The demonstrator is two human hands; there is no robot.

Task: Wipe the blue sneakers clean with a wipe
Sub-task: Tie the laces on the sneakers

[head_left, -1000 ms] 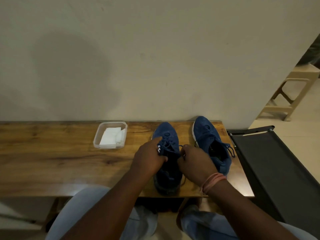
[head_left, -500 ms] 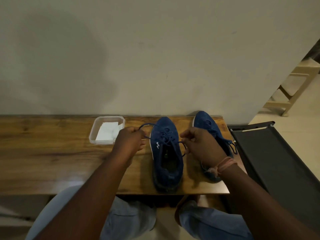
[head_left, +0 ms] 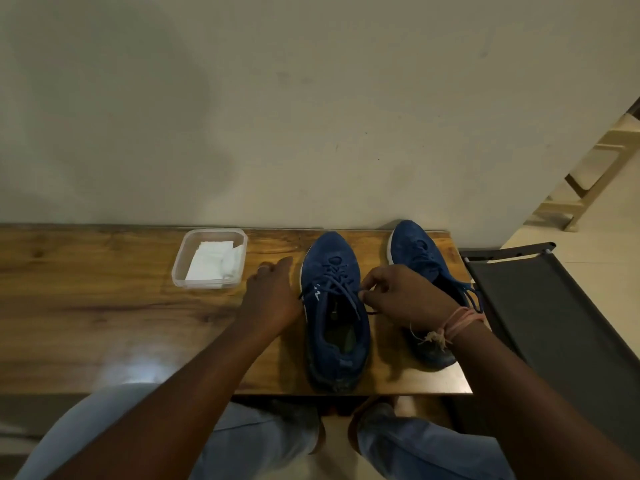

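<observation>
On the wooden table (head_left: 104,306), set against a plain wall (head_left: 311,98), two blue sneakers stand side by side with toes toward the wall; the left sneaker (head_left: 334,306) sits near the centre, its laces (head_left: 341,289) loosened across the tongue; the right sneaker (head_left: 420,261) lies just beside it toward the table's right end, partly hidden behind the wrist. Left hand (head_left: 273,299): resting just beside the left sneaker's outer side, fingers extended toward the wall and loosely together, grasping nothing visible. Right hand (head_left: 405,299): fingers curled, thumb and forefinger pinching a lace end of the left sneaker at its inner side; a pink thread band (head_left: 457,323) circles the wrist. A clear plastic container (head_left: 209,259) holding folded white wipes (head_left: 213,263) stands left of the sneakers, near the table's far edge, apart from both hands. A dark fabric chair (head_left: 554,323) adjoins the table's right end; a pale stool (head_left: 595,174) stands beyond.
</observation>
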